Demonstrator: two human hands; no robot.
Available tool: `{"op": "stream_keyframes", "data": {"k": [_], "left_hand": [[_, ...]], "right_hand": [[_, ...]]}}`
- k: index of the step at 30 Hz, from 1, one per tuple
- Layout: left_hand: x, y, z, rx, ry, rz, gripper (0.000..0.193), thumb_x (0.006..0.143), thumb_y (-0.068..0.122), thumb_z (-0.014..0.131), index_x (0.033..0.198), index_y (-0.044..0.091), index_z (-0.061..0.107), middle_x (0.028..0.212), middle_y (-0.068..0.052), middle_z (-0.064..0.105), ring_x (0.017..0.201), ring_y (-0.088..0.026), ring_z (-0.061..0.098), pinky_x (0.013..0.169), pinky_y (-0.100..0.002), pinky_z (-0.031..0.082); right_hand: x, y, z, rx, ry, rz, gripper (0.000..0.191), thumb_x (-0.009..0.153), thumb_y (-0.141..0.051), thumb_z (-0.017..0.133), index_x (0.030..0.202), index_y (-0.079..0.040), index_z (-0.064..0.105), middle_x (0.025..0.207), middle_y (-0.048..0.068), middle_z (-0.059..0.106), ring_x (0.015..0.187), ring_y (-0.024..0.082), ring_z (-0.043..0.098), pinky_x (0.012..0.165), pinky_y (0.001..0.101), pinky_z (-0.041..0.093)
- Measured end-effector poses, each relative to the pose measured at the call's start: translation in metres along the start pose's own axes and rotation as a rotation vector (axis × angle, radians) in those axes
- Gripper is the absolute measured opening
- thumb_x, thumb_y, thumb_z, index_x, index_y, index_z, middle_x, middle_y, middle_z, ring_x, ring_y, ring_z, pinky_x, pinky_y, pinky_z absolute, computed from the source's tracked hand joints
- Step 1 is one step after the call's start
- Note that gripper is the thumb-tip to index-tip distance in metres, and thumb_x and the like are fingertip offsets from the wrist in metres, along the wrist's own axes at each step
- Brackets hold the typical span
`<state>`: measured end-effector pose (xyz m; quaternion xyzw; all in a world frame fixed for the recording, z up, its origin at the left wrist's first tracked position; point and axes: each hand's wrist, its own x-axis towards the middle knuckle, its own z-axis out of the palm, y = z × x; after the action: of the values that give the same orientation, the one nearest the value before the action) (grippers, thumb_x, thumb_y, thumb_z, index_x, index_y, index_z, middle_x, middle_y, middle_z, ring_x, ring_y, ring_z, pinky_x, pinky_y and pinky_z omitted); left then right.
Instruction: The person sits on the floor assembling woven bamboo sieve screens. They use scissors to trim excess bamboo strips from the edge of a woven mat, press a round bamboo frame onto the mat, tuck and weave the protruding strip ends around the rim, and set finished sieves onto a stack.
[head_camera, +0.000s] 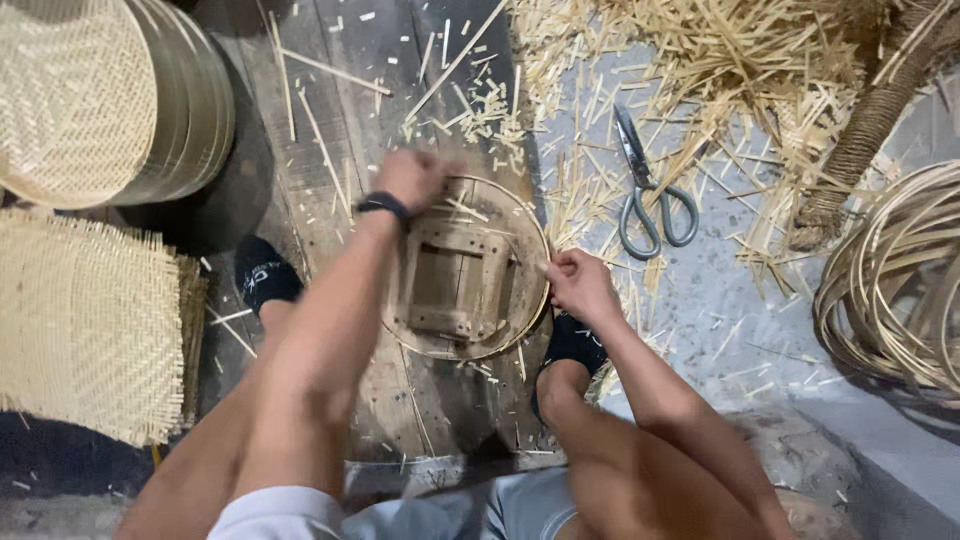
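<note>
The bamboo hoop (534, 250) sits around a square wooden form (455, 285) on the floor plank (330, 110). Left hand (412, 178) closes its grip on the far rim; right hand (580, 285) pinches the near rim. No weave is fitted yet (finished sieves (110, 95) stacked aside).

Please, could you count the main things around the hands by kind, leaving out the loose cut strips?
Round hoop on a wooden frame, held by the left hand and right hand: 1
Scissors: 1
Flat woven mats: 1
Stacks of round woven trays: 1
Coils of strips: 1
Total: 5
</note>
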<state>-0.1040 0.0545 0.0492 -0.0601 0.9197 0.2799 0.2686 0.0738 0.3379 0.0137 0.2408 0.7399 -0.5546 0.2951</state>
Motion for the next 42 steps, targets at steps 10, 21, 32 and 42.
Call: {"op": "stream_keyframes", "data": {"k": [10, 21, 32, 42], "left_hand": [[-0.025, -0.096, -0.031, -0.478, -0.018, -0.28, 0.029, 0.075, 0.018, 0.093, 0.092, -0.003, 0.08, 0.083, -0.008, 0.077, 0.067, -0.012, 0.067, 0.061, -0.029, 0.056], [-0.135, -0.138, 0.032, -0.686, 0.236, -0.464, 0.023, 0.093, 0.013, 0.074, 0.11, -0.002, 0.074, 0.101, -0.013, 0.077, 0.091, -0.023, 0.074, 0.079, -0.037, 0.06], [-0.199, -0.148, 0.13, -1.311, 0.114, -0.615, 0.015, 0.086, -0.002, 0.077, 0.097, -0.003, 0.067, 0.088, -0.013, 0.072, 0.075, -0.024, 0.072, 0.068, -0.037, 0.066], [-0.203, -0.104, 0.033, -1.003, 0.2, -0.221, 0.027, 0.082, 0.001, 0.082, 0.104, 0.002, 0.067, 0.09, -0.009, 0.069, 0.076, -0.017, 0.064, 0.074, -0.035, 0.054]], "right_hand": [[0.012, 0.03, 0.012, 0.201, -0.035, -0.081, 0.025, 0.089, -0.017, 0.079, 0.098, 0.004, 0.068, 0.079, 0.008, 0.07, 0.064, 0.012, 0.068, 0.054, 0.0279, 0.06], [0.032, -0.014, -0.008, 0.269, -0.091, 0.023, 0.019, 0.088, -0.008, 0.077, 0.102, 0.001, 0.069, 0.091, 0.01, 0.074, 0.078, 0.016, 0.072, 0.065, 0.0275, 0.062], [0.031, 0.034, 0.019, 0.309, -0.008, -0.013, 0.019, 0.09, 0.0, 0.073, 0.098, 0.006, 0.057, 0.083, 0.011, 0.067, 0.07, 0.021, 0.071, 0.062, 0.036, 0.065], [-0.041, -0.1, 0.028, 0.054, 0.055, -0.619, 0.052, 0.09, -0.02, 0.08, 0.13, 0.004, 0.056, 0.116, 0.016, 0.062, 0.101, 0.02, 0.065, 0.091, 0.0345, 0.057]]}}
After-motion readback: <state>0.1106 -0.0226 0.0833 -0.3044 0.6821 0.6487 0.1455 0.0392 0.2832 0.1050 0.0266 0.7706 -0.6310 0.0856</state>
